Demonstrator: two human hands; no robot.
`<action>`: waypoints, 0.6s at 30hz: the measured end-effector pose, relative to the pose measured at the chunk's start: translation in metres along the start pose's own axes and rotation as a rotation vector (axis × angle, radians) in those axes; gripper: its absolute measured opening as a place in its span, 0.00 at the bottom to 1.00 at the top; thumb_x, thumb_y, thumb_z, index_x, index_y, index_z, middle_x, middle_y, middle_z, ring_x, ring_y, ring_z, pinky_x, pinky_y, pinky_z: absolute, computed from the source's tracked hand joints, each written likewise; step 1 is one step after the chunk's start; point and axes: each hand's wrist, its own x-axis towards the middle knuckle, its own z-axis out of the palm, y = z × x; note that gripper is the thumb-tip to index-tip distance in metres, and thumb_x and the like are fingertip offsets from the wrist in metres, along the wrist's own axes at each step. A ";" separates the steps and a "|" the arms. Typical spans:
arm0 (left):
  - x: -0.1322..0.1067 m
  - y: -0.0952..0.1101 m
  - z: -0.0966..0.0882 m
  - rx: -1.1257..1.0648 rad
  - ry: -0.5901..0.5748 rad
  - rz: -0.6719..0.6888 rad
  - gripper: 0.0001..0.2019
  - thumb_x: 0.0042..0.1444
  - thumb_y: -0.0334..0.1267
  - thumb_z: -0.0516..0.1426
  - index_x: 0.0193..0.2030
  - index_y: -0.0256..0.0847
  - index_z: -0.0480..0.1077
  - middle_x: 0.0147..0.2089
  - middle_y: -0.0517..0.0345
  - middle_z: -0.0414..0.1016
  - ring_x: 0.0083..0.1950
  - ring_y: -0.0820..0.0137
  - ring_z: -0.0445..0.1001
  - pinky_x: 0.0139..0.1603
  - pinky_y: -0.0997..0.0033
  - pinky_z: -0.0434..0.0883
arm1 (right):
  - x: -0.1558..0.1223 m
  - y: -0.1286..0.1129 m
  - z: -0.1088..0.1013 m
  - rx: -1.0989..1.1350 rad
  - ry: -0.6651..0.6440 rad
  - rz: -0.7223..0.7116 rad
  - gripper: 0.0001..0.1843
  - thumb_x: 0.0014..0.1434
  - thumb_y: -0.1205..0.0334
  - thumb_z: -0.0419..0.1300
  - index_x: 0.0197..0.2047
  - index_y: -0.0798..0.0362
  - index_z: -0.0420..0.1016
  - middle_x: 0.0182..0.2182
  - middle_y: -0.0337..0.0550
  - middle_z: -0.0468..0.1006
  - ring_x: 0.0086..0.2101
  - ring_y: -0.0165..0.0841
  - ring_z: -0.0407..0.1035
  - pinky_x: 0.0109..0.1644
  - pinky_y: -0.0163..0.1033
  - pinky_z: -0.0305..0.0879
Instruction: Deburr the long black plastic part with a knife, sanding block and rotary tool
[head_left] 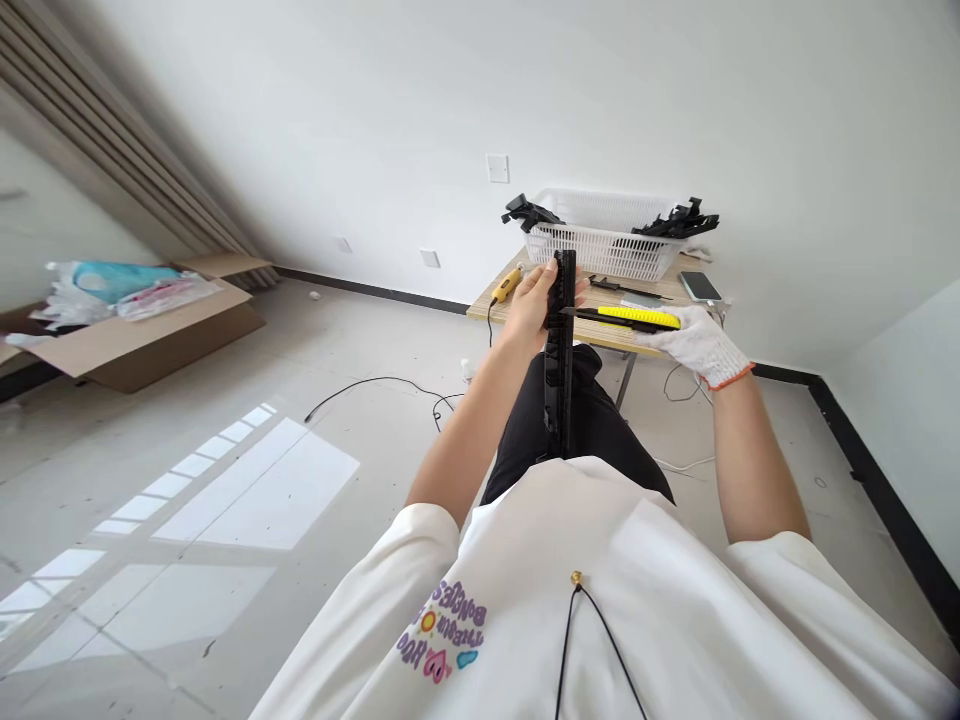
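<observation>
My bare left hand point(534, 300) is closed around the upper part of a long black plastic strip point(559, 370), which stands nearly upright over my lap. Wearing a white knit glove with an orange cuff, my right hand point(697, 345) grips a yellow-and-black utility knife point(637, 318). The knife points left, and its blade tip meets or lies very near the strip's side, just below my left fingers; whether it touches I cannot tell. My left fingertips are partly hidden behind the strip.
A wooden table point(487, 300) ahead bears a white plastic basket point(600, 245) with black plastic parts, a yellow corded tool point(506, 285), another thin black piece point(622, 288) and a phone point(700, 287). Cables point(375, 380) lie on the floor. An open cardboard box point(172, 335) is at left.
</observation>
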 end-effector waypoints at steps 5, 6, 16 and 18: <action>0.002 -0.004 0.004 0.020 0.010 -0.004 0.10 0.64 0.44 0.58 0.41 0.39 0.72 0.45 0.52 0.80 0.58 0.55 0.76 0.53 0.56 0.77 | 0.003 0.008 0.001 0.060 -0.011 0.057 0.20 0.53 0.53 0.68 0.42 0.60 0.77 0.21 0.32 0.65 0.23 0.23 0.55 0.26 0.33 0.52; 0.003 -0.005 0.005 0.025 0.012 -0.010 0.10 0.65 0.44 0.57 0.42 0.39 0.72 0.45 0.52 0.80 0.58 0.55 0.76 0.53 0.55 0.77 | 0.004 0.009 0.001 0.063 -0.033 0.070 0.20 0.53 0.53 0.68 0.43 0.61 0.77 0.21 0.33 0.66 0.23 0.23 0.55 0.25 0.33 0.51; 0.007 -0.041 -0.018 0.045 -0.008 -0.184 0.20 0.62 0.55 0.57 0.51 0.41 0.71 0.43 0.51 0.81 0.51 0.58 0.80 0.52 0.56 0.77 | 0.001 0.039 0.025 0.156 -0.016 0.256 0.14 0.48 0.51 0.71 0.31 0.51 0.75 0.17 0.31 0.62 0.18 0.23 0.52 0.18 0.31 0.46; 0.008 -0.052 -0.025 0.041 -0.039 -0.242 0.23 0.63 0.57 0.54 0.50 0.39 0.72 0.43 0.48 0.82 0.50 0.57 0.81 0.53 0.56 0.77 | 0.004 0.046 0.029 0.189 -0.035 0.270 0.15 0.48 0.52 0.71 0.31 0.52 0.74 0.17 0.31 0.62 0.17 0.22 0.52 0.18 0.30 0.46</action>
